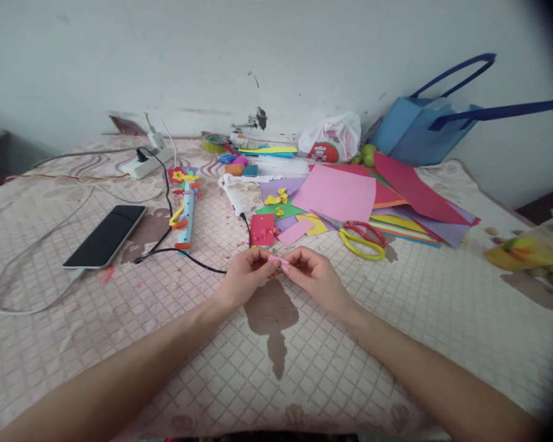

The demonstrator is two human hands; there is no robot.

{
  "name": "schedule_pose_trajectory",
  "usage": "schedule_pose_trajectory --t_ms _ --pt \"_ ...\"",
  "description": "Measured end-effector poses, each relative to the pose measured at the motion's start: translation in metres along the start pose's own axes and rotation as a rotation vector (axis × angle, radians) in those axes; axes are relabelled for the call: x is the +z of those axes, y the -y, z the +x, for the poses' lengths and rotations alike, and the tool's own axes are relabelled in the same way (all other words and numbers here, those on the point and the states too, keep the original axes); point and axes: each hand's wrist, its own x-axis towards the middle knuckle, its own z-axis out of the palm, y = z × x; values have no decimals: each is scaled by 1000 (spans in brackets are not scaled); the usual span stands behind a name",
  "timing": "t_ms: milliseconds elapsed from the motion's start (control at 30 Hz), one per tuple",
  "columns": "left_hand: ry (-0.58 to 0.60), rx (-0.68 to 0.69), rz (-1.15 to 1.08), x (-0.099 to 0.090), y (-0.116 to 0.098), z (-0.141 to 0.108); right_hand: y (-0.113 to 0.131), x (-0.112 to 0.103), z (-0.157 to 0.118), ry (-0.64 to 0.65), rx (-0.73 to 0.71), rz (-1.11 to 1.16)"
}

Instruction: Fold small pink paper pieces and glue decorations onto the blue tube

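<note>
The left hand and right hand are closed at the fingertips, pinching a small pink piece between them. It lies directly between the hands, about equally near each, its longer axis seemingly running left to right; its folds are too small to tell. It is over the table, between near and far edges. Just beyond lies a red card; a yellow scissor handle lies beyond the right hand, farther right.

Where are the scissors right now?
In the head view, the scissors lie right of the hands, their yellow and red handles on the tablecloth, beside the large pink sheet.
</note>
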Motion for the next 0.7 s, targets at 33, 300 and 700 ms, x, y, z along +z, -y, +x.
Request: schedule_pose_trajectory --t_ms 33,300,700 --pt "1 2 -2 0 0 0 0 0 0 3 -2 -6" --pt "8 2 -4 1 0 -1 -3 0 0 -10 -23 -63" --pt "41 -5 67 -1 -2 0 -1 -1 1 -2 -6 -49"
